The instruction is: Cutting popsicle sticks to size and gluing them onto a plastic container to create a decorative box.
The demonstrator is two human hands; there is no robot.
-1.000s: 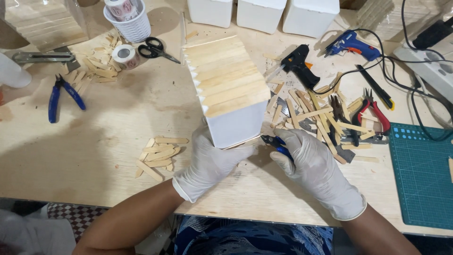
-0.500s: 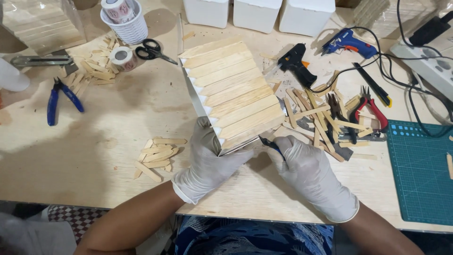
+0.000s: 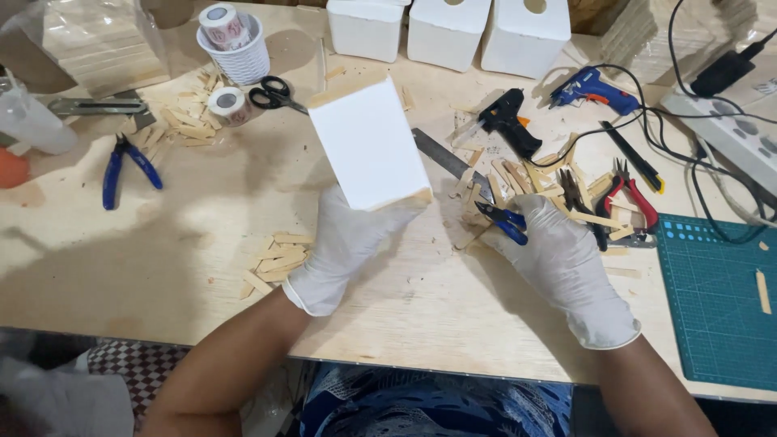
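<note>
While your left hand (image 3: pixel 344 243) is gripping tilted white box with wooden-stick cladding (image 3: pixel 370 142) from below, right hand (image 3: pixel 558 259) is clutching blue-handled cutters (image 3: pixel 502 220); box likely slipping onto worktop (image 3: pixel 162 235) if grip is loosening.

Box (image 3: pixel 368 146) lifted over table (image 3: pixel 162 243), cutters (image 3: pixel 503 220) to its right.

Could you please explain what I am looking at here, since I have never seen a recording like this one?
There is no machine: a camera worn on a person's head looks down at their own gloved hands over a wooden worktable. The left hand holds up a white box with a plain face toward the camera. The right hand grips blue-handled cutters. On the table lie wooden sticks, scissors, blue pliers, two glue guns and a green cutting mat.
</note>
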